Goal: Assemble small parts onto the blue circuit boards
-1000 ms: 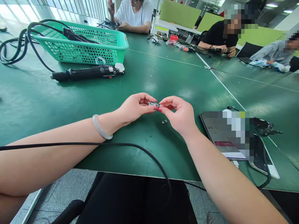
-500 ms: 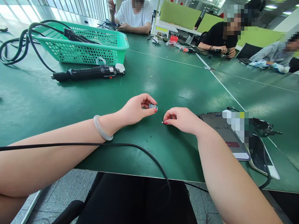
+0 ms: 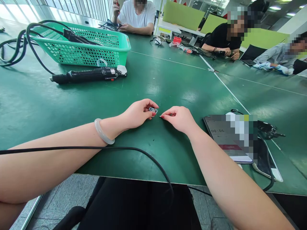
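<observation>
My left hand (image 3: 139, 113) pinches a small metallic patterned piece (image 3: 153, 110) between thumb and fingers, above the green table (image 3: 144, 86). Just to the right, my right hand (image 3: 178, 117) has thumb and forefinger closed on a tiny silvery part (image 3: 161, 116), too small to identify. The two hands are close together but do not touch. A thin black cable (image 3: 134, 148) crosses over my left forearm and curves down past the table's front edge.
Behind my left hand lies a black electric screwdriver (image 3: 86, 75) beside a green basket (image 3: 81, 48) with cables. At the right are a phone (image 3: 222, 137), a second phone (image 3: 267, 159) and keys (image 3: 268, 129). Several people sit across the table.
My right hand has moved left and slightly up with the tiny part, closer to my left hand. The piece in my left hand has tilted a little. The view has shifted slightly.
</observation>
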Tool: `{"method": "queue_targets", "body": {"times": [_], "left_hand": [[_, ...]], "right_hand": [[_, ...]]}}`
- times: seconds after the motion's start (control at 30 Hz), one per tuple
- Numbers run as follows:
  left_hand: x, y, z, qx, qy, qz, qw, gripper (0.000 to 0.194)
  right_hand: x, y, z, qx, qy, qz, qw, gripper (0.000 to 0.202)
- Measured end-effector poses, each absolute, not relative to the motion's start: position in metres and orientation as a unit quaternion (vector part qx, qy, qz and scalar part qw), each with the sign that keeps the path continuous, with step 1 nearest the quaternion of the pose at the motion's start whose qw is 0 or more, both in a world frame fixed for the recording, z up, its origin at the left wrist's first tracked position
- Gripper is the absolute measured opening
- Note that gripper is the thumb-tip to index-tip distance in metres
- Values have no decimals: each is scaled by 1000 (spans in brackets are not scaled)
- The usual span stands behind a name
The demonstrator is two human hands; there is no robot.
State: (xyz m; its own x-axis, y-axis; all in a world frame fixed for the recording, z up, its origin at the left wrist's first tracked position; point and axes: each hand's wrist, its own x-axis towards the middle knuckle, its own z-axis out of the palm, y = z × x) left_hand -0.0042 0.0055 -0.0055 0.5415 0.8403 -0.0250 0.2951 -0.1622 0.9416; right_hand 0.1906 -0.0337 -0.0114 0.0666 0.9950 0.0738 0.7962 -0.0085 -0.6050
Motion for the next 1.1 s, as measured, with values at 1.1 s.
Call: {"method": "queue_targets", "body": {"times": [1.1], "left_hand": [[-9, 14, -5, 801, 380, 256, 384, 32]], "right_hand": [[189, -28, -15, -659, -722, 61, 200, 17]]}}
